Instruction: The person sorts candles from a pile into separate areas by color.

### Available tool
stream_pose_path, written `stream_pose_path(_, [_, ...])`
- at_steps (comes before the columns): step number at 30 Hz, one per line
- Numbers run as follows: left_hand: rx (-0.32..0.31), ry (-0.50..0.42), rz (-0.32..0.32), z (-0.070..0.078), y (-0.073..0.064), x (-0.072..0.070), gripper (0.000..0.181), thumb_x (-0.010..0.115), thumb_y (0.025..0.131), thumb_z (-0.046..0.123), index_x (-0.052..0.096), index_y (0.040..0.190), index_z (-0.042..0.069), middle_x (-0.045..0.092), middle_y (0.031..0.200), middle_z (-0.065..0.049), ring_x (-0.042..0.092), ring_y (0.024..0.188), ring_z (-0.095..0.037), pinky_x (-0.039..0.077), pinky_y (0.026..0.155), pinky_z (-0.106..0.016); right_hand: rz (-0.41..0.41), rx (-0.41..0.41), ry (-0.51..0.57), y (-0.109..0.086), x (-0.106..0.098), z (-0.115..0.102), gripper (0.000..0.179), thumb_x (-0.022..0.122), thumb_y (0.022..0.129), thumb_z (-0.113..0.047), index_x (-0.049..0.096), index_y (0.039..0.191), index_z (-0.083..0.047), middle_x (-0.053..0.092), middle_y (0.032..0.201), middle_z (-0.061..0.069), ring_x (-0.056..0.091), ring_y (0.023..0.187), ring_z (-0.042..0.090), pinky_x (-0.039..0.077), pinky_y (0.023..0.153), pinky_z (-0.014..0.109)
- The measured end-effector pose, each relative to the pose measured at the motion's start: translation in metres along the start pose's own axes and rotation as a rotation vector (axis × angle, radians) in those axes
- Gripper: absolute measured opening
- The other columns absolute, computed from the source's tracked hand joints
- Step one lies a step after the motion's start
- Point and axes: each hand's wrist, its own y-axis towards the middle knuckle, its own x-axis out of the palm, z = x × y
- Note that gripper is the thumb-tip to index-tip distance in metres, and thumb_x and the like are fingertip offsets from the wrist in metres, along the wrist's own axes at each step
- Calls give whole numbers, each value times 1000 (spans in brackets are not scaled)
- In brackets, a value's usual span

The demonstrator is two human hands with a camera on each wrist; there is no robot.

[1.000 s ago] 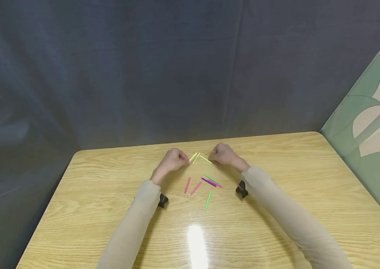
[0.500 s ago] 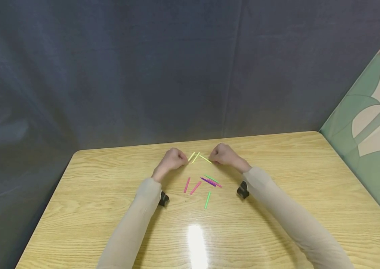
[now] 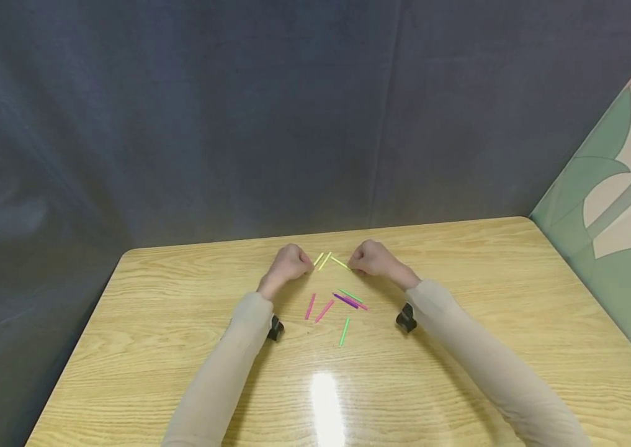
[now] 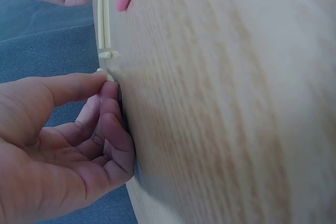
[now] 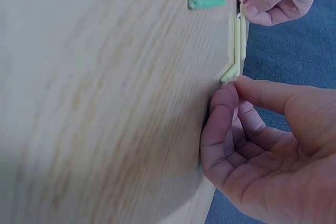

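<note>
Three thin yellow candles lie near the table's far edge in the head view. My left hand pinches the lower end of the left yellow candle between thumb and index finger; only its tip shows past the fingertips in the left wrist view. Beside it, a middle yellow candle slants the same way, untouched. The right yellow candle slants the other way, its near end pinched by my right hand. The other fingers of both hands are curled, resting at the tabletop.
Nearer me lie two pink candles, a purple candle crossing another pink one, a green candle beside them and a second green candle. The wooden table ends at a dark curtain.
The left yellow candle has shifted slightly left with my left hand, widening the gap to the middle candle. My right hand and the other candles stay almost still.
</note>
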Motion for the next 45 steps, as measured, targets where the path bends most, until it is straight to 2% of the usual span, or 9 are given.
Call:
stream_pose_path(6, [-7,0,-6,1,2,0,9,70,82,5,74,75,0,72,88,-8,60,76,-18,47,73,-29,12,0,-20,-3,-1,-1,29,61,92,-10,65,64,-1,56,55,5,35,45,8,32,48,23])
stream_pose_path(14, [-15,-1,-17,0,4,1,11,70,83,5,73,73,1,72,87,-8,59,75,-17,47,74,-30,2,-14,-4,-9,-1,-5,34,61,90,-8,58,58,1,44,47,-3,31,42,8,33,53,26])
stream_pose_path(20, [-24,2,-21,-1,4,0,9,70,82,5,74,74,1,71,88,-8,58,74,-17,48,76,-31,-10,-6,11,-12,2,-5,34,60,91,-7,58,58,2,44,47,-2,30,42,8,32,50,24])
stream_pose_path(24, [-19,2,-19,0,3,-1,10,69,80,4,73,72,0,71,82,-7,55,68,-15,46,70,-28,-11,-15,19,-14,2,-7,32,61,91,-6,58,59,3,42,46,-4,30,42,7,29,48,22])
stream_pose_path(29, [-19,-3,-20,1,2,-1,11,68,80,2,71,69,-1,69,76,-7,51,61,-13,43,62,-24,-9,-9,20,-16,3,-8,30,62,90,-6,60,61,2,45,48,-3,31,43,7,31,49,23])
stream_pose_path(36, [-32,-2,-29,1,2,-2,10,69,80,3,72,72,-1,70,81,-8,50,61,-12,41,59,-23,-2,-13,24,-19,5,-9,27,63,89,-6,61,63,2,51,52,3,35,44,7,33,51,24])
stream_pose_path(45, [-40,-39,-52,0,0,-4,15,66,81,0,68,67,-5,58,59,-3,37,49,-10,35,53,-24,2,-27,16,-19,5,-8,26,62,88,-5,62,63,2,53,52,5,35,45,8,34,53,24])
